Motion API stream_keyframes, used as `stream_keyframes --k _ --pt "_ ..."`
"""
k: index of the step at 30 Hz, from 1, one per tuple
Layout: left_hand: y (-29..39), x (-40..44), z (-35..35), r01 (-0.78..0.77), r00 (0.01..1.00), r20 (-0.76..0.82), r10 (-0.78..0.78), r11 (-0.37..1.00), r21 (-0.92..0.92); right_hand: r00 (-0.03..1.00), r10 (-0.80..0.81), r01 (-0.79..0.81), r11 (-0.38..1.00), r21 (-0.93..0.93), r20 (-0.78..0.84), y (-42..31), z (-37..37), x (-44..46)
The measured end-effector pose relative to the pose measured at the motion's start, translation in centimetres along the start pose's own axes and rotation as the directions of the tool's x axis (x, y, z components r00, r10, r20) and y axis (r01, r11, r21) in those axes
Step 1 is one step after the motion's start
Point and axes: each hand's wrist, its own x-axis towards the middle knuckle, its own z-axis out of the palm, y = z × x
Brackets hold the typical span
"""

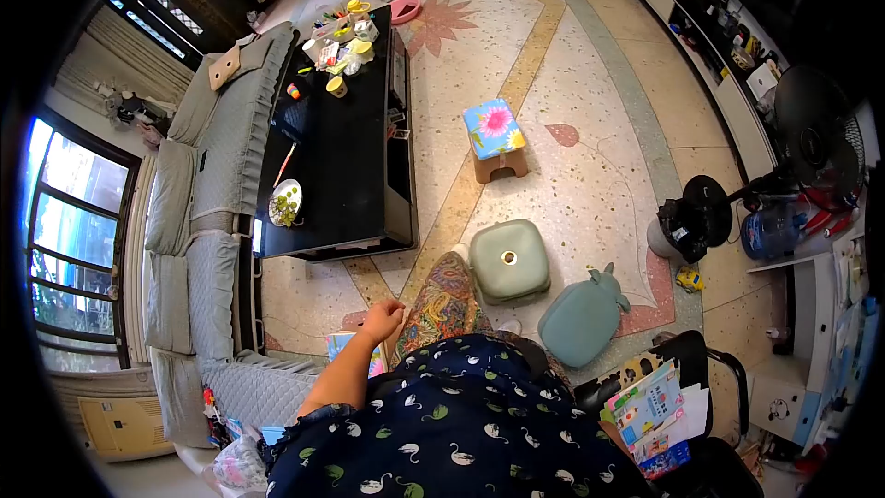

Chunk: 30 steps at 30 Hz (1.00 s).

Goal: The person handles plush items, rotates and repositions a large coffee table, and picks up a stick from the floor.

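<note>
My left hand point(383, 321) hangs beside my patterned trousers, its fingers loosely curled with nothing visible in them. Below it, a stool with a colourful top point(343, 347) is partly covered by my arm. Only a sliver of skin of my right hand or wrist point(614, 434) shows at my right side, against colourful booklets point(647, 408) and white papers; its fingers are hidden. The booklets lie over a black chair point(693, 360). In front of me are a pale green stool point(510, 260) and a blue-green pineapple-shaped stool or cushion point(579, 323).
A black coffee table point(346, 161) with a plate of green fruit point(285, 203) stands front left, beside a grey sofa point(226, 152). A flower-topped stool point(495, 131) is ahead. On the right are a bin point(671, 238), a black fan point(816, 134) and a toy car point(689, 278).
</note>
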Motion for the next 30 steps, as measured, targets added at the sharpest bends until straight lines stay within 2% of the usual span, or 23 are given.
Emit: stream_keyframes --k 2,4,7,11,12,14,16,17,18,19,20,21,23,24,26,27,30 --pt "0.7 -0.6 -0.4 -0.002 1.0 0.004 0.002 1.0 0.019 1.0 -0.003 0.003 1.0 -0.002 0.006 -0.3 0.2 -0.2" --pt "0.9 -0.8 -0.5 0.098 0.992 0.074 -0.099 0.995 0.014 1.0 -0.002 0.002 1.0 0.002 0.008 -0.6 0.4 -0.4" --pt "2.1 -0.7 -1.0 0.127 0.989 0.075 -0.129 0.991 0.033 1.0 -0.014 0.015 0.999 -0.037 0.022 -0.7 0.7 -0.2" --pt "-1.0 2.5 0.2 0.104 0.989 0.114 -0.094 0.991 -0.086 0.986 -0.122 0.147 0.955 -0.259 0.111 0.0 1.3 1.5" --pt "-1.4 3.0 0.5 0.079 0.992 0.111 -0.066 0.99 -0.118 0.964 -0.195 0.252 0.882 -0.398 0.179 0.2 1.2 2.3" --pt "-1.5 3.6 0.9 0.058 0.994 0.097 -0.042 0.984 -0.168 0.881 -0.324 0.474 0.619 -0.627 0.346 0.3 0.6 3.9" --pt "-1.5 3.4 1.0 0.045 0.997 0.073 -0.028 0.967 -0.252 0.798 -0.419 0.582 0.348 -0.735 0.433 0.1 -0.4 6.5" --pt "-1.6 3.3 1.0 0.051 0.997 0.062 -0.036 0.962 -0.269 0.769 -0.486 0.592 0.296 -0.75 0.415 0.4 -0.9 8.2" --pt "-1.6 3.4 0.6 0.079 0.994 0.092 -0.057 0.965 -0.251 0.898 -0.409 0.428 0.72 -0.546 0.164 -3.9 -3.2 5.9" --pt "-1.6 3.8 0.3 0.103 0.989 0.123 -0.077 0.968 -0.229 0.978 -0.207 0.198 0.965 -0.172 -0.03 -8.7 -5.8 2.7" --pt "-1.9 4.4 0.0 0.105 0.99 0.116 -0.079 0.965 -0.239 0.993 -0.12 0.12 0.993 -0.014 0.005 -16.3 -8.8 -2.5" --pt "-2.4 5.1 -0.3 0.147 0.981 0.154 -0.116 0.966 -0.214 0.992 -0.124 0.124 0.992 0.017 -0.027 -13.6 -8.4 2.0" --pt "-2.1 6.4 -1.1 0.193 0.969 0.191 -0.156 0.962 -0.193 0.985 -0.12 0.143 0.968 0.204 -0.12 -14.8 -9.5 3.7" --pt "-1.3 7.5 -1.7 0.183 0.972 0.172 -0.161 0.975 -0.123 0.985 -0.124 0.146 0.97 0.195 -0.121 -15.1 -9.9 4.4" --pt "-0.6 10.5 -2.0 0.199 0.968 0.164 -0.19 0.979 -0.041 0.914 -0.264 0.367 0.862 0.351 -0.307 -17.6 -10.3 3.2" --pt "0.3 11.5 -2.1 0.2 0.969 0.161 -0.189 0.979 -0.05 0.961 -0.177 0.251 0.88 0.403 -0.213 -20.6 -11.2 0.5" --pt "1.9 15.4 -2.0 0.043 0.985 0.169 -0.031 0.997 -0.063 0.929 -0.306 0.355 0.896 0.268 -0.209 -19.4 -9.7 5.3"
